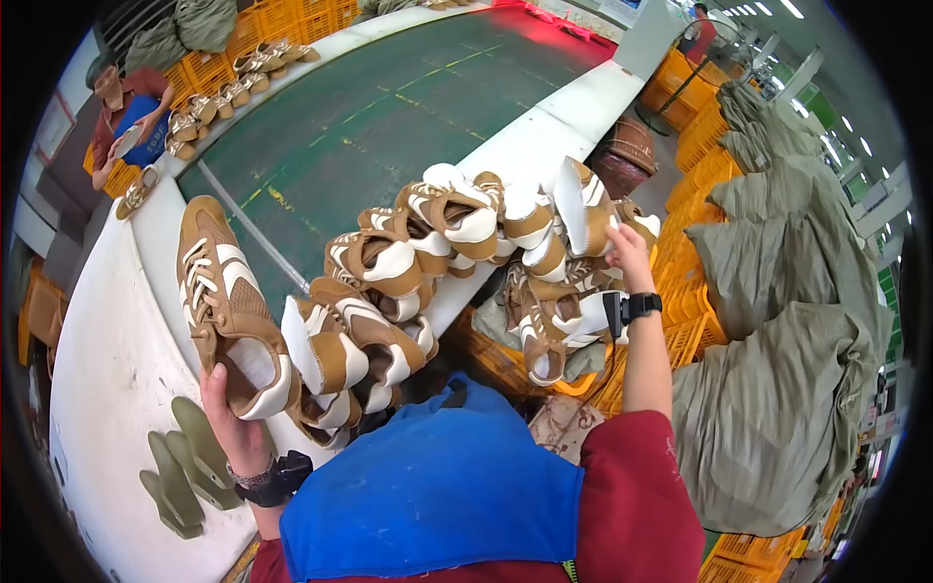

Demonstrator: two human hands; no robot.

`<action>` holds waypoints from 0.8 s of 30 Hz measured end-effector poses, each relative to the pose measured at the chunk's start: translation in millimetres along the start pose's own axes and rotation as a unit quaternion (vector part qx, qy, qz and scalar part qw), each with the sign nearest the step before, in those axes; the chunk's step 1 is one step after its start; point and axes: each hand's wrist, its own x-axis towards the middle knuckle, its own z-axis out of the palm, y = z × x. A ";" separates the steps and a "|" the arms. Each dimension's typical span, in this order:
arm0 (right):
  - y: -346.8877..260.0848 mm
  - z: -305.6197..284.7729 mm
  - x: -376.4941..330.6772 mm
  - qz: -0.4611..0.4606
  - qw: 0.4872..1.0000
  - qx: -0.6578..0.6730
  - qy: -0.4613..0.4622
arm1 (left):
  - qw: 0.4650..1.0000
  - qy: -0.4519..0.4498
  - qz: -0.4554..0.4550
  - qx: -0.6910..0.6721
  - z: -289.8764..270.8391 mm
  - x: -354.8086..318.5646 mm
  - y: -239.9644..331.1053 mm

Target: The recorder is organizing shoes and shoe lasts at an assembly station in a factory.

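My left hand grips the heel end of a brown sneaker with white stripes and laces, its toe pointing away from me. My right hand is closed on another brown-and-white sneaker, tilted with its pale sole toward the left. Between my hands, several matching sneakers are heaped along the belt's near edge. Below my right hand, more sneakers lie in an orange crate. Several olive-green insoles rest on the white table beside my left forearm.
A green conveyor belt with white borders runs ahead. At the far left, a person handles something pale near a row of sneakers. Stacked orange crates and grey-green cloth covers line the right side.
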 end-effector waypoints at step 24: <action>-79.3 214.3 -150.6 -0.432 0.689 -0.369 -0.450 | 0.986 0.133 0.044 -0.087 -72.2 -30.6 28.6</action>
